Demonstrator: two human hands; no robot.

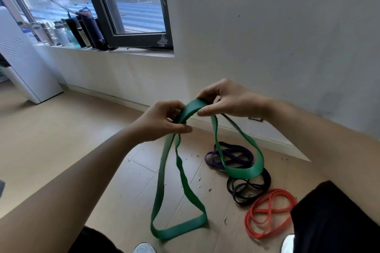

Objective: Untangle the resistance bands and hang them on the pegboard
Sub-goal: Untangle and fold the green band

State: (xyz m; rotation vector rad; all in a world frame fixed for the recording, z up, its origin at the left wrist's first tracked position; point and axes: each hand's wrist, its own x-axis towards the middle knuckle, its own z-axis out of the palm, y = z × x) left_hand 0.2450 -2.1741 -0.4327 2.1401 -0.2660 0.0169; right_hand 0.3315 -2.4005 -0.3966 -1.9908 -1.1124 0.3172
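Observation:
A wide green resistance band [244,170] hangs in the air between both hands, with two long loops drooping toward the floor. My left hand [162,123] pinches it at the left of its top fold. The right end of that fold is gripped by my right hand [228,99]. On the floor below lie a coiled purple band [236,155], a coiled black band [248,188] and a coiled orange-red band [269,212], side by side. No pegboard is in view.
A white wall [267,26] stands close ahead, with a baseboard and a socket low down. A window sill [123,51] at the left holds several bottles. A white appliance [22,59] stands at the far left. Small debris lies on the wooden floor [61,139].

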